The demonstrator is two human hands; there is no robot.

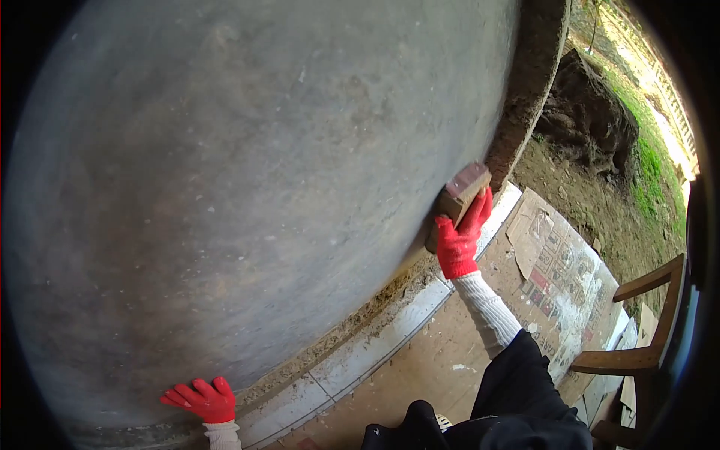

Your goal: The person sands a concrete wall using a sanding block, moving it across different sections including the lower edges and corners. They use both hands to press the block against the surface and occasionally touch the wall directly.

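My right hand (459, 244), in a red-coated glove with a white knitted cuff, is closed around a brownish block (463, 187) with a reddish face. The block rests against the lower right part of a large grey curved wall (285, 165), beside its edge. At the lower left, my left hand (201, 401) wears a matching red glove. Its fingers are spread on the wall's surface, and nothing is in them. The grey surface shows pale specks and brownish patches.
A dirty ledge with white tiles (334, 375) runs along the wall's base. Flattened cardboard (420, 375) covers the floor. A wooden chair (622, 362) stands at the right. Beyond are a dark covered heap (585, 112), soil and grass.
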